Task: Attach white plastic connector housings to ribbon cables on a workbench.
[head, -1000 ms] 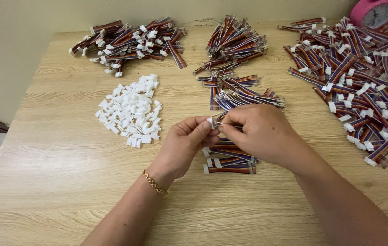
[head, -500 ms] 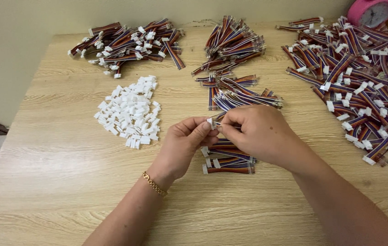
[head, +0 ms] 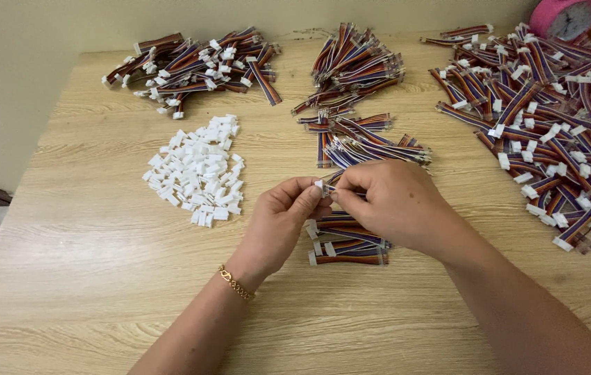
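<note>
Almost nothing moves across this last second: the piles sit where they sat and both hands stay locked together at the middle of the wooden table (head: pixel 87 278), which suggests the fiddly mating of plug and wire is in mid-press rather than finished. The table is pale, grainy laminate with long streaks. Largest on it is the big heap of striped ribbon cables (head: pixel 559 132) at the right, flat multicoloured leads tipped with white plugs, lying every which way. At the far left lies a smaller bundle of capped cables (head: pixel 191 66), and at top centre a sheaf of bare-ended cables (head: pixel 354 66), with more of them fanned out just behind the hands (head: pixel 372 146). Left of centre is the mound of white connector housings (head: pixel 198 170), tiny blocky plastic shells, matte and square-edged. A pink round clock (head: pixel 563 15) peeks in at the top right corner. Just under the hands, a short stack of finished cables (head: pixel 347 246) lies flat and parallel. Now the small stuff: the left hand (head: pixel 281 222), gold chain bracelet (head: pixel 235 282) at its wrist, pinches one white housing (head: pixel 320 186) between thumb and forefinger, fingers closed tight. The right hand (head: pixel 393 205) is curled shut too, gripping a ribbon cable end (head: pixel 335 178) and meeting the housing fingertip to fingertip.
</note>
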